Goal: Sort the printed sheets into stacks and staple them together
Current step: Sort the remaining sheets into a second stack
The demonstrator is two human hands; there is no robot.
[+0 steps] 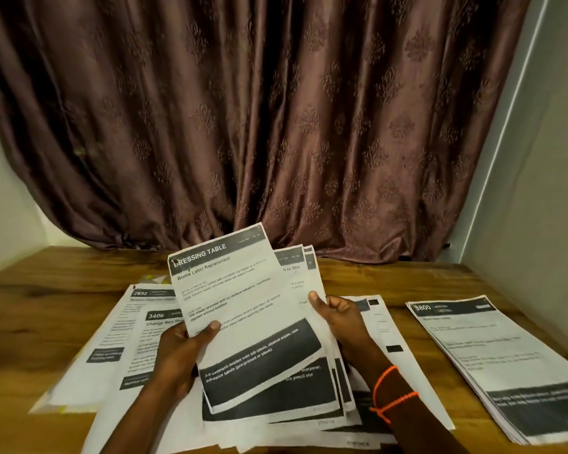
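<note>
I hold a fanned bundle of printed sheets (253,309) tilted up above the wooden table (358,276). Its front page is headed "DRESSING TABLE", with black bands near the bottom. My left hand (181,352) grips the front sheet's left edge, thumb on top. On the bundle's right edge my right hand (338,319) pinches the sheets behind; an orange cord circles that wrist. More sheets lie spread on the table under the bundle, among them pages numbered 2652 (145,294) and 3406 (158,317). No stapler is in view.
A separate neat stack of sheets headed 3800 (492,365) lies at the right of the table. A brown patterned curtain (259,126) hangs behind the table. A pale wall (538,208) closes the right side.
</note>
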